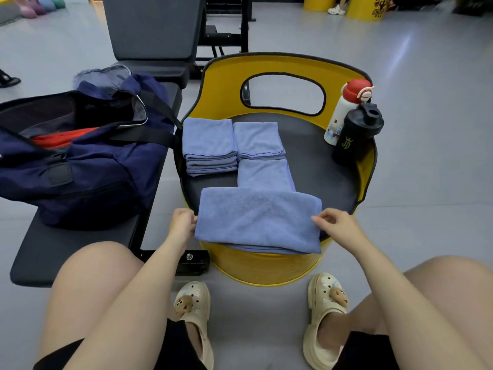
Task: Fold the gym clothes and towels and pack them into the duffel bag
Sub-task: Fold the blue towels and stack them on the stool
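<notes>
A blue towel (257, 220), folded in half, lies across the front edge of the yellow barrel seat (266, 265). My left hand (182, 222) pinches its left edge and my right hand (337, 227) pinches its right edge. Behind it lie a folded blue towel (264, 173), another folded one (257, 140), and a stack of folded blue towels (209, 146). The navy duffel bag (88, 166) stands open on the black bench (66, 249) to the left, with red cloth (61, 138) inside.
A white bottle with a red cap (344, 113) and a black shaker bottle (356, 133) stand at the seat's right rim. A grey bench backrest (153, 28) rises behind the bag. My knees and cream clogs (193, 311) are below the seat.
</notes>
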A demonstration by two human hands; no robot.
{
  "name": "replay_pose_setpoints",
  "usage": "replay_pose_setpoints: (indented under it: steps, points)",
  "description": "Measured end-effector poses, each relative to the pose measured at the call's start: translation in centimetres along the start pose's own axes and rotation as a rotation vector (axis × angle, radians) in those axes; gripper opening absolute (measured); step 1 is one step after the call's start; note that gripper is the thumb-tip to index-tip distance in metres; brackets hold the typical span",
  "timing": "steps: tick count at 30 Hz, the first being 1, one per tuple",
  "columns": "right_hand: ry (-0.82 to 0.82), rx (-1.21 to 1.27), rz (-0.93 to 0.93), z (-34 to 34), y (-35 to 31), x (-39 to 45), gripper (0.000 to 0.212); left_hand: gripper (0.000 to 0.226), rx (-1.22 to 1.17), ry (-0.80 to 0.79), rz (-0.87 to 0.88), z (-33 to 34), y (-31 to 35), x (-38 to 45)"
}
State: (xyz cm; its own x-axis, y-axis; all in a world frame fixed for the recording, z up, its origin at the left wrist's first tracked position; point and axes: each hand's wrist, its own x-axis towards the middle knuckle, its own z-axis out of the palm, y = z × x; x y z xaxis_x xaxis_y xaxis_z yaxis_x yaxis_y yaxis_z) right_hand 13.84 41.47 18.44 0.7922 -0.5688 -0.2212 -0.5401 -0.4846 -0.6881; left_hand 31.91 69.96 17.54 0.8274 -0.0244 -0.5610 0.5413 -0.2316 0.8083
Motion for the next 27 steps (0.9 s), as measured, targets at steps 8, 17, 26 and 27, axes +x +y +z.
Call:
replay_pose_setpoints:
  steps: [8, 17, 26, 27]
  points:
    - [0.153, 0.377, 0.273, 0.5, -0.4, 3.7, 0.033, 0.024, -0.136, -0.042, 0.036, 2.3, 1.8, 1.8]
    - [0.164, 0.411, 0.361, 1.8, -1.2, 6.0, 0.027, 0.027, -0.152, 0.060, 0.012, 3.5, 2.2, 4.2]
    - [0.358, 0.550, 0.256, 0.8, -3.5, 6.5, 0.015, 0.010, -0.278, 0.050, 0.120, 3.6, 3.2, 4.2]
    - [0.369, 0.575, 0.246, 0.6, -3.9, 6.6, 0.015, 0.008, -0.298, 0.045, 0.123, 3.6, 3.5, 4.0]
